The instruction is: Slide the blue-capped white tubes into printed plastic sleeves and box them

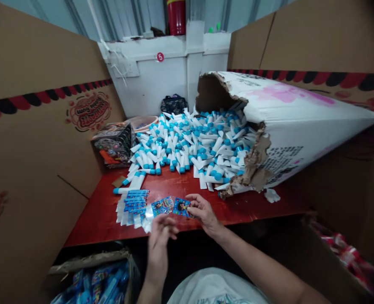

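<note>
Right hand (202,212) pinches a small glossy printed packet (181,207) at the near edge of the red table (256,204); left hand (160,238) hovers loosely open, holding nothing. Torn white cardboard carton (297,126) spills white tubes with blue caps (187,145). Flat printed sachets (135,207) lie fanned just left.

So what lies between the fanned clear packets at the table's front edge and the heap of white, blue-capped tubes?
Head view: a few stray tubes, otherwise bare red table.
</note>
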### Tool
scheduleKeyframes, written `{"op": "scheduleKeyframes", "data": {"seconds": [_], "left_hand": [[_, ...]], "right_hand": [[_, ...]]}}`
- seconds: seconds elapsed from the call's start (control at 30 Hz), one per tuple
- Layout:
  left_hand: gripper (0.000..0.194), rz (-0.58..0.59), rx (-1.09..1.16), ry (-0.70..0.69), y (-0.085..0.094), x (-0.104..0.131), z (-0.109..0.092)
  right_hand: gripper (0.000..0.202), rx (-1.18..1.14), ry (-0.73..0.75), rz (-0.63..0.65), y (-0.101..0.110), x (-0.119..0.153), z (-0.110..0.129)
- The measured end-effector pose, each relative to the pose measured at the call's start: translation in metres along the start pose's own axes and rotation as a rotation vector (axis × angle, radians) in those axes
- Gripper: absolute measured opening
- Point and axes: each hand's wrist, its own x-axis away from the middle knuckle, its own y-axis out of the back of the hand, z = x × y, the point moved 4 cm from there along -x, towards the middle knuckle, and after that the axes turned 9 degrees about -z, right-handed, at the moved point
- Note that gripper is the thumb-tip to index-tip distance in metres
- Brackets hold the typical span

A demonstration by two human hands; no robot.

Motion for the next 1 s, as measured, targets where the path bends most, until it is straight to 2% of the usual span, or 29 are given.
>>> {"op": "scheduleKeyframes", "data": {"seconds": [0.1,0.2,0.3,0.37,0.43,0.6,0.7,0.8,0.87,0.9,1.0], "left_hand": [[0.031,0.05,-0.008,0.066,-0.016,-0.009,0.013],[0.031,-0.055,0.035,0.072,-0.024,-0.026,0.018],[0.03,-0.127,0.083,0.033,-0.024,-0.04,0.018],[0.027,-0.128,0.092,0.013,-0.021,-0.046,0.02],[0.023,-0.121,0.088,0.006,-0.018,-0.049,0.024],[0.028,-0.195,0.125,0.031,-0.01,-0.062,0.03],[0.031,-0.272,0.178,0.031,-0.001,-0.072,0.023],[0.03,-0.41,0.26,0.01,0.019,-0.084,0.008],[0.029,-0.513,0.33,-0.021,0.038,-0.092,-0.006],[0.03,-0.55,0.369,-0.042,0.049,-0.096,-0.013],[0.028,-0.593,0.514,-0.051,0.079,-0.105,-0.029]], "right_hand": [[0.038,0.027,0.027,0.038,-0.012,0.004,0.0],[0.042,0.093,0.069,0.078,-0.017,0.001,-0.003],[0.033,0.176,0.035,0.134,-0.013,-0.008,-0.011],[0.027,0.236,-0.028,0.175,-0.008,-0.016,-0.02],[0.03,0.255,-0.072,0.209,-0.007,-0.025,-0.029],[0.039,0.272,-0.073,0.3,-0.029,-0.041,-0.044],[0.043,0.277,-0.106,0.384,-0.053,-0.05,-0.052],[0.043,0.337,-0.1,0.495,-0.088,-0.068,-0.055],[0.039,0.472,0.04,0.546,-0.12,-0.087,-0.05],[0.035,0.573,0.16,0.566,-0.139,-0.097,-0.046],[0.027,1.036,0.526,0.564,-0.199,-0.125,-0.043]]}}
